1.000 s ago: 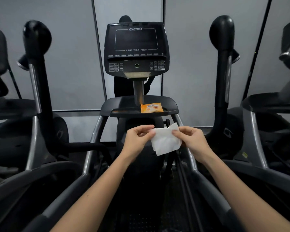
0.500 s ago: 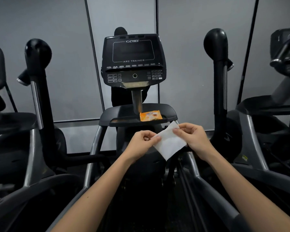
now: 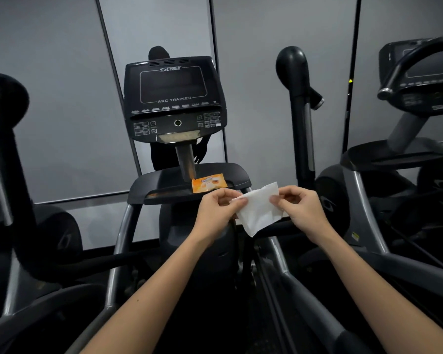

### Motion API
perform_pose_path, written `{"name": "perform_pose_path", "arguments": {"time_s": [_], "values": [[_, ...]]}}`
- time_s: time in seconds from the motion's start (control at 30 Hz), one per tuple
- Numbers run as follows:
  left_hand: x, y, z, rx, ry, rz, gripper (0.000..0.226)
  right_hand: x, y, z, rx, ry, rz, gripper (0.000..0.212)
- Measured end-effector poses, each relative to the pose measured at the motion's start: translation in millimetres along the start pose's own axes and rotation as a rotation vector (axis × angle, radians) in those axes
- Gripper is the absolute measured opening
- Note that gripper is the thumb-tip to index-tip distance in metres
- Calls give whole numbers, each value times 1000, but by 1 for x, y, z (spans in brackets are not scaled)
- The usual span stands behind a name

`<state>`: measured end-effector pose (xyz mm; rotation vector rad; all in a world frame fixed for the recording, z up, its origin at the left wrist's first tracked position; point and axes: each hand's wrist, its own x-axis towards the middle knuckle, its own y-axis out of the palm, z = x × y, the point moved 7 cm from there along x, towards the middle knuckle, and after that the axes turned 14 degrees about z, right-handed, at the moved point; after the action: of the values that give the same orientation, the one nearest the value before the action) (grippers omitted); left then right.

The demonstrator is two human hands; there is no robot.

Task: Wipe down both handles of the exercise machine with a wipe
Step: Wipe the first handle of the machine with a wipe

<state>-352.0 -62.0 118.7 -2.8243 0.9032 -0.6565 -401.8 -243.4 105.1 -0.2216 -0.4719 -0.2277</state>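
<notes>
Reaching forward from the bottom of the view, two bare forearms are seen, and a white, folded paper wipe (image 3: 260,210) is held between the hands in front of the machine. The left hand (image 3: 216,210) is closed in a pinch on the wipe's left edge; the right hand (image 3: 301,209) is likewise pinched shut on its right edge — thumb and forefinger pressed on the sheet, other fingers curled. Just beyond the hands, a small orange wipe packet (image 3: 209,183) is seen lying on the black plastic console tray (image 3: 164,185). Above it, the black display console marked ARC TRAINER (image 3: 174,98) is mounted. The tall black left handle with a rounded knob (image 3: 4,116) and the matching black right handle (image 3: 298,98) stand apart from the wipe — neither is touched.
</notes>
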Motion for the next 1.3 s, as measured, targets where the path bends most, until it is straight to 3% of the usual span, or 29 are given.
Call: {"name": "perform_pose_path", "arguments": {"time_s": [0.27,0.53,0.83,1.1,1.3], "values": [[54,82,3,-4,4,72,5,18,-98,-20,-120,1,-258,14],[101,114,-3,91,21,58,17,66,-122,-34,136,-14,-403,12],[132,118,11,-36,25,-148,19,42,-86,-54,314,-115,-306,29],[136,120,14,-63,69,-189,13,37,-85,-38,-20,-363,-360,39],[137,119,16,-52,86,-200,13,69,-101,-33,243,-215,-301,31]]}}
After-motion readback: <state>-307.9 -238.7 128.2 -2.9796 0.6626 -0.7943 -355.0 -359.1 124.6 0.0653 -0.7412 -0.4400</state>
